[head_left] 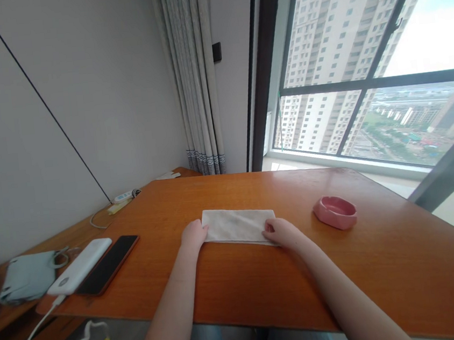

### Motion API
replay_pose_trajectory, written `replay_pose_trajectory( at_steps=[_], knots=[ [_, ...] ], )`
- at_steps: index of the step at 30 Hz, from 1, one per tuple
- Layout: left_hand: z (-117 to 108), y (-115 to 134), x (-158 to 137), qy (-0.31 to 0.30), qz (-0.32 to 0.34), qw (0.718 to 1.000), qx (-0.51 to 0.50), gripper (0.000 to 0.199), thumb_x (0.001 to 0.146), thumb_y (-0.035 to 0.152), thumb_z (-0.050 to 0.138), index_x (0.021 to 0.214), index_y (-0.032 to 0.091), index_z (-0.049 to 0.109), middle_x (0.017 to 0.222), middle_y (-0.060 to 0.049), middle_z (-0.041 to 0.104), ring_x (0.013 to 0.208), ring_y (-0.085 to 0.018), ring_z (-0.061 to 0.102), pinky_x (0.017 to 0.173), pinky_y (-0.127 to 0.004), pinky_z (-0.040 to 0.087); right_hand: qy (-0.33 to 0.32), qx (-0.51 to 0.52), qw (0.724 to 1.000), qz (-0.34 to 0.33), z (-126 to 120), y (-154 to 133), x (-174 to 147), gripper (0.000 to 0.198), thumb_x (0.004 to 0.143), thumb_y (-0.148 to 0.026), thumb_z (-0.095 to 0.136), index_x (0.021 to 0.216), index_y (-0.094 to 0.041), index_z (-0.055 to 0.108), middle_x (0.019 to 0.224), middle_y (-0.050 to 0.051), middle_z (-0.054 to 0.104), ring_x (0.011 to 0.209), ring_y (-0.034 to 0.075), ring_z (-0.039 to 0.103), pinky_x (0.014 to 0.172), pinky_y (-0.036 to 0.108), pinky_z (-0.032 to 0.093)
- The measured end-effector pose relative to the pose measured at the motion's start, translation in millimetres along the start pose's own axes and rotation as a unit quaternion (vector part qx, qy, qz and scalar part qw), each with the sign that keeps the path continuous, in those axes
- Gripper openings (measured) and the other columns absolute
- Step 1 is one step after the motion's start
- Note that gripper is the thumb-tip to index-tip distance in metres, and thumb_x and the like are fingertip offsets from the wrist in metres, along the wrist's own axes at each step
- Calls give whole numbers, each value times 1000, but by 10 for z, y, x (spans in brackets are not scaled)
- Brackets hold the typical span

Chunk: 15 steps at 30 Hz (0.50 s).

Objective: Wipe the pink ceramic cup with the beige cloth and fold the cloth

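Observation:
A folded white cloth [235, 226] lies flat on the wooden table [239, 282], its long side running left to right. My left hand [194, 234] is at its left end, the thumb over the edge and the fingers mostly hidden from view. At the right end, my right hand [279, 231] has its fingers curled and pinched on the near corner. The layers of the fold show along the near edge.
A pink bowl-like dish [336, 212] stands to the right. On the left lie a black phone [108, 265] and a white power bank [80, 266] with a cable [35, 333]. A pale pouch [27, 277] and power strip [123, 197] sit beyond, below the wall.

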<state>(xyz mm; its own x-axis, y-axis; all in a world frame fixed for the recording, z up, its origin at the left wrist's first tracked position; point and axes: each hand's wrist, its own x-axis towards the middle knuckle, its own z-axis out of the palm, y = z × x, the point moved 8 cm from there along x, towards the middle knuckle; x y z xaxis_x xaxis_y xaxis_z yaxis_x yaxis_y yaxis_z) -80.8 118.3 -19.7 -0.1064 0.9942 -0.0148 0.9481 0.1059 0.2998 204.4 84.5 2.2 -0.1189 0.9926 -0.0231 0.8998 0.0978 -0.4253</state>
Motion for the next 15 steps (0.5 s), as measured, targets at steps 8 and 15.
replay_pose_trajectory(
  at_steps=[8,15],
  knots=[
    [-100,-40,50,38,-14,999,-17,25,91,26,34,88,16,56,96,-15,66,90,-25,62,70,-31,40,-105,104,989,23,273,-100,-101,12,78,-23,57,68,-20,52,49,-3,55,42,11,49,47,22,31],
    [-99,-114,57,41,-31,998,-44,24,91,34,37,85,17,54,91,-13,66,84,-24,62,65,-29,39,-15,41,999,12,61,-103,-55,19,83,-24,50,64,-20,51,50,-1,57,45,11,49,51,23,31]
  ],
)
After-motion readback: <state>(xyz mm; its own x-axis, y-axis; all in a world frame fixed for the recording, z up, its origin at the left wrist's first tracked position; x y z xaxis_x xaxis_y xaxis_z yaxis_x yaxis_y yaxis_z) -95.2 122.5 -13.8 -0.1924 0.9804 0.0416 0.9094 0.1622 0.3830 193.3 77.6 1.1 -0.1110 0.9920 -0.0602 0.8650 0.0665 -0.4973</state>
